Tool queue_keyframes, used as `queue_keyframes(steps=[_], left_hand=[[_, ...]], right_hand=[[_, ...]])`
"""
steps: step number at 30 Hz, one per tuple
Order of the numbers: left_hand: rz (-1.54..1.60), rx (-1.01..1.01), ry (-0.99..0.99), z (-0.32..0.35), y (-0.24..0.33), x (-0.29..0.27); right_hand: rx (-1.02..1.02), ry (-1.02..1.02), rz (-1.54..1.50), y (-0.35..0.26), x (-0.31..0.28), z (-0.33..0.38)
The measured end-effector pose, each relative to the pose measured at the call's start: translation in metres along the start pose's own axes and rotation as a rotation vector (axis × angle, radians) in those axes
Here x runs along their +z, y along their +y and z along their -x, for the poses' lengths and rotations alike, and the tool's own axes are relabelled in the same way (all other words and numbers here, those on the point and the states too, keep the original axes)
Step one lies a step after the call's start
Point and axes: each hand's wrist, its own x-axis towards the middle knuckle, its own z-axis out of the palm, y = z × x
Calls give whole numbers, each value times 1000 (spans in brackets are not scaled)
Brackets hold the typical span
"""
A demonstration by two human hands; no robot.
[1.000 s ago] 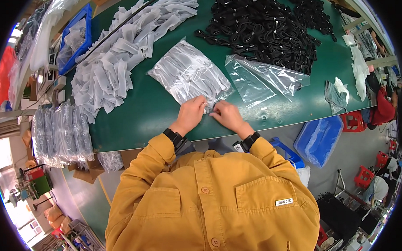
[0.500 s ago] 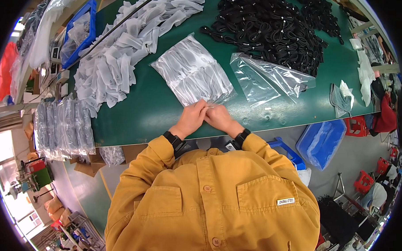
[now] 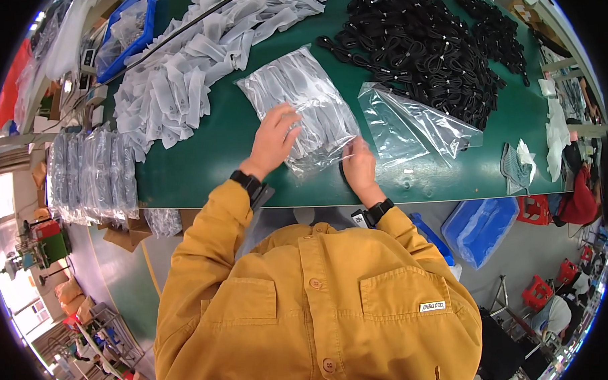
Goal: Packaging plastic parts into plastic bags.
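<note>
A clear plastic bag (image 3: 301, 83) packed with rows of white frosted pouches lies on the green table in front of me. My left hand (image 3: 273, 141) rests over the bag's near left part, fingers apart and pressing lightly on the film. At the near right corner of the same bag, my right hand (image 3: 361, 168) has its fingers closed on the loose edge of the film. To the right lies a flat, clear plastic bag (image 3: 399, 130) with nothing visible inside.
Loose white frosted pouches (image 3: 180, 94) spread over the table's left. Coiled black cords (image 3: 413, 45) are heaped at the far right. Packed clear bags (image 3: 92, 174) stand in a row at the left edge. A blue bin (image 3: 479, 231) sits below the table, and a grey cloth (image 3: 514, 167) lies near the right end.
My hands were together at the bag's near edge. They have separated: the left moved up and left onto the bag, the right moved to its near right corner.
</note>
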Motion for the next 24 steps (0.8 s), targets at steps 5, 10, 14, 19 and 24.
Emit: queue_keyframes(steps=[5, 10, 14, 19, 24], left_hand=[[-166, 103, -154, -42, 2, 36], [-363, 176, -478, -25, -5, 80], [-310, 159, -409, -18, -5, 81], [-178, 175, -373, -18, -8, 63], [-417, -81, -56, 0, -70, -51]], right_hand=[[39, 37, 3, 13, 14, -10], [2, -2, 37, 14, 20, -30], [-131, -116, 23, 7, 5, -20], [-219, -178, 61, 14, 2, -24], [74, -850, -16, 0, -68, -28]])
